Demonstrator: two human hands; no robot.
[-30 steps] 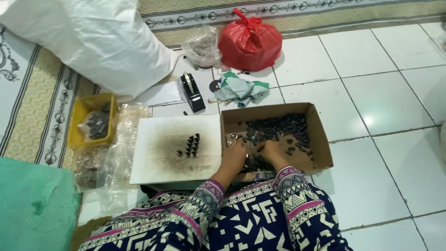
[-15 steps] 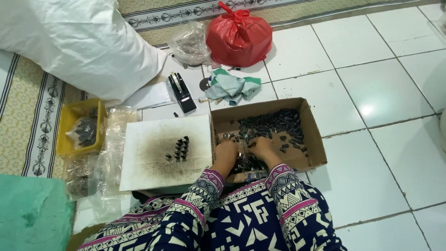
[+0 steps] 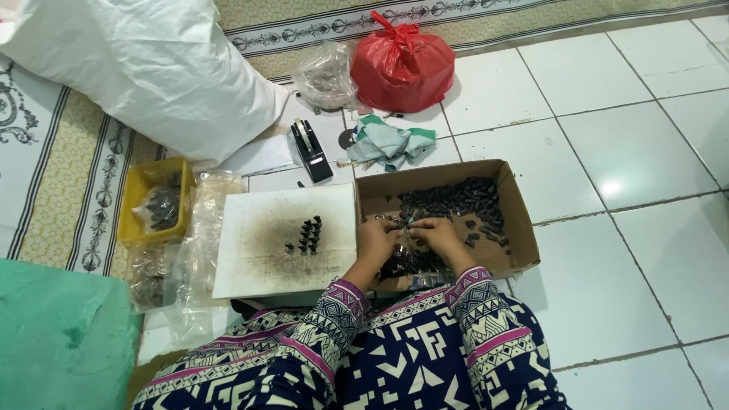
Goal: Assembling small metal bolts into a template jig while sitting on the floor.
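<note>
2 hands are working together inside the cardboard box (image 3: 516, 220), and I am holding them close over its near left part. My left hand (image 3: 377, 241) is curling its fingers toward my right hand (image 3: 434, 231), and between them I am pinching something small and pale; it is too small to tell what it is, or whether both hands are clamped on it or only 1. The heap of small dark parts (image 3: 456, 201) is lying just beyond my right hand, toward the far right of the box, stretching its long side from left to right along the back wall. So my right hand is the nearer one to that heap, and more dark parts are lying directly beneath both hands. To my left, touching the box, the white board (image 3: 258, 258) is carrying a small cluster of upright dark pieces (image 3: 307, 235), just beside my left hand. Farther left, a yellow tray (image 3: 130, 216) is holding a bag of similar parts.
</note>
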